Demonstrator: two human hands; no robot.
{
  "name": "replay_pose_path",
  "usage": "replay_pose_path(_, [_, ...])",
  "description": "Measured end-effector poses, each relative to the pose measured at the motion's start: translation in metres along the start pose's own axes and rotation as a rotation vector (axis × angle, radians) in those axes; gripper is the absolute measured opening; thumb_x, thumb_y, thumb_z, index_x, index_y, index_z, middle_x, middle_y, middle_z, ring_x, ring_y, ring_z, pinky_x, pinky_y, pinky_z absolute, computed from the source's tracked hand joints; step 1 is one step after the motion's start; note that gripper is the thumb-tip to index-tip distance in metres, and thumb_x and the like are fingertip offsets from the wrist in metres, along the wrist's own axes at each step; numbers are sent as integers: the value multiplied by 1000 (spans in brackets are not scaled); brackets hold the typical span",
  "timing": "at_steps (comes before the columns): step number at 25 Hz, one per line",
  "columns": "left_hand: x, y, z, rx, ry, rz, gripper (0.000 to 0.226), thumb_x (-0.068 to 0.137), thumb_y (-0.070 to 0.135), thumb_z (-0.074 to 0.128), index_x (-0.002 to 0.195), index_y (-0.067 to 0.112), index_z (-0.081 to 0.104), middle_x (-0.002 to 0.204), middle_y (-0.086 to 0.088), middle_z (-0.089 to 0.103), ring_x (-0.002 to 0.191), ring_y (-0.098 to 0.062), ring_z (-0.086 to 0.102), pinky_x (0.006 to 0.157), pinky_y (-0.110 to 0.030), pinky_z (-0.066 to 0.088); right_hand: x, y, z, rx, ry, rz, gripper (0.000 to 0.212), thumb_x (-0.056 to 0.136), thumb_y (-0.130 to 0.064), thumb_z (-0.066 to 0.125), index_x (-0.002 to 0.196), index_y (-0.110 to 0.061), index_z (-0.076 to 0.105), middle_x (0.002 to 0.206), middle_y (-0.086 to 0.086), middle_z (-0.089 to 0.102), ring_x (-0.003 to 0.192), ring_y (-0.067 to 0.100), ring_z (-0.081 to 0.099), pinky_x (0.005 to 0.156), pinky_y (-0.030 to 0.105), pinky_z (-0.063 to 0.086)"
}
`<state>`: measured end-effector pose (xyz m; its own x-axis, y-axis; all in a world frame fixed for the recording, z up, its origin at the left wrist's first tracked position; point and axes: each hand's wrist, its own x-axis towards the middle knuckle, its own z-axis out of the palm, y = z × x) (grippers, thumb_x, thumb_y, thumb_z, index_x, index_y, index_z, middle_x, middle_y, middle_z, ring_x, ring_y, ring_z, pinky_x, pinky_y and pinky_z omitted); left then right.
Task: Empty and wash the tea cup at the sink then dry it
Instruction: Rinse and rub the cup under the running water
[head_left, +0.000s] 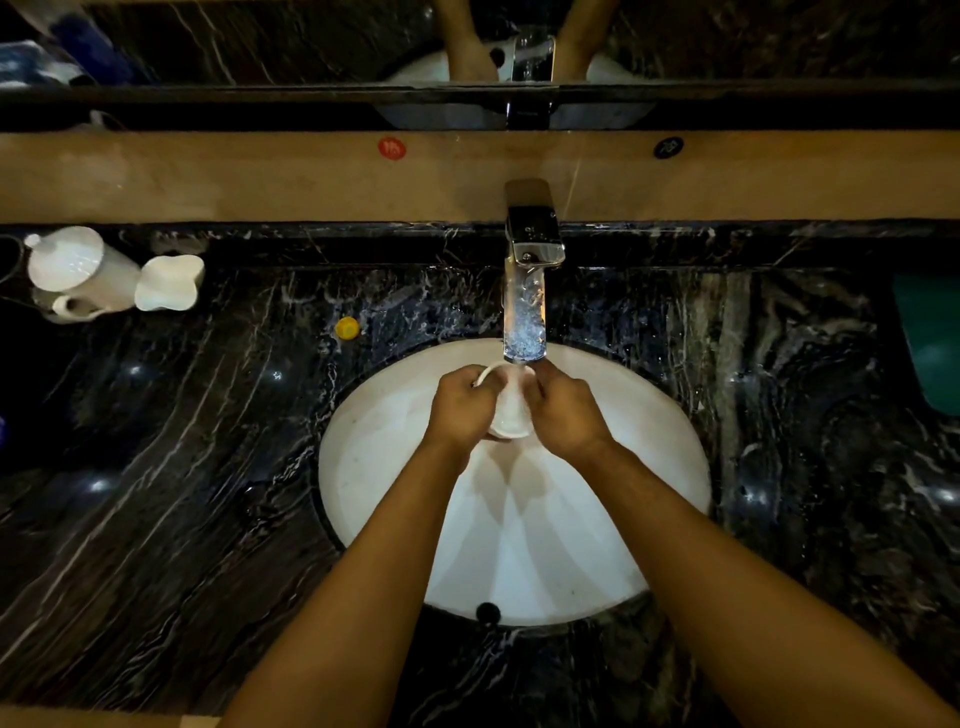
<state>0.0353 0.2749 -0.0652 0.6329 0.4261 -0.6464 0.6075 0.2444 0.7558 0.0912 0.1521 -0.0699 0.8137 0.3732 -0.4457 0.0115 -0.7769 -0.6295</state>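
Dimly lit, my black marble desk (182, 467) surrounds a white sink (649, 415); under the faucet (525, 312), my left hand (462, 405) and right hand (563, 410) clasp the tea cup (511, 410) between them.

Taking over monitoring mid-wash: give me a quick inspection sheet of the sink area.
Surface: dark veined marble counter, wet-looking near the basin.
Job's things: white tea cup held over the white sink, under the faucet.
Clutter: white teapot, white container, small yellow cap, green object at the right edge.
Grippers: left hand and right hand both clasp the cup.
Cables: thin cord by the teapot.
Surroundings: mirror above a tan ledge.
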Motion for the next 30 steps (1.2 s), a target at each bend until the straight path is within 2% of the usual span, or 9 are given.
replay_pose_path(6, [-5,-10,13,-190,135,15,20,96,1,58,111,14,64,103,-11,71,91,-31,70,59,-38,63,-8,-12,11,429,-31,296,24,97,-10,40,119,-10,50,86,8,66,59,20,62,48,28,45])
replay_pose_path(9, [-4,-13,6,-82,150,87,16,104,17,51,110,18,66,106,-10,73,99,-33,71,77,-54,64,-8,-3,10,147,-19,150,28,102,-27,43,108,-8,64,83,11,75,67,24,68,59,29,49])
replay_pose_path(12, [-5,-9,-6,-23,50,38,15,104,17,52,107,16,67,104,-11,71,89,-31,71,58,-45,65,0,5,4,-59,7,87,51,102,-46,43,88,-8,73,83,14,77,74,30,69,67,36,56])
replay_pose_path(15, [-3,-3,-9,69,-63,21,11,102,12,57,106,12,66,98,-13,71,78,-29,71,51,-38,62,-3,1,2,-8,-31,5,32,104,-28,43,122,-10,63,105,18,72,82,32,68,67,38,56])
replay_pose_path(19, [-2,-5,-4,-124,11,-63,37,87,-11,61,118,9,60,117,-19,66,100,-41,68,57,-37,59,-7,-5,3,335,-72,190,32,98,-7,42,128,-9,52,91,14,68,48,20,62,41,22,44])
replay_pose_path(22, [-4,-14,1,-248,104,-46,25,97,-4,55,117,6,65,117,-22,69,100,-44,69,56,-39,61,-6,-8,2,366,-44,247,17,98,-11,48,114,-9,53,76,13,68,34,12,58,33,18,37])
replay_pose_path(24, [-3,-17,1,-200,135,-21,24,103,5,48,116,11,67,115,-18,70,100,-41,69,60,-44,64,-4,-6,-1,226,-56,186,11,99,-21,54,98,-11,57,67,11,71,37,13,63,37,21,43])
replay_pose_path(27, [-1,-16,-4,-24,70,33,23,104,11,48,113,16,69,115,-14,70,102,-37,68,72,-51,65,4,1,-6,-72,-69,104,35,98,-41,57,80,-12,66,61,7,73,47,17,69,53,29,55])
replay_pose_path(30, [2,-7,-9,181,-63,96,20,101,8,53,104,16,72,99,-7,71,87,-24,67,64,-32,58,4,6,-5,-76,-63,-5,30,100,-36,54,100,-13,73,85,9,77,70,26,73,63,35,59])
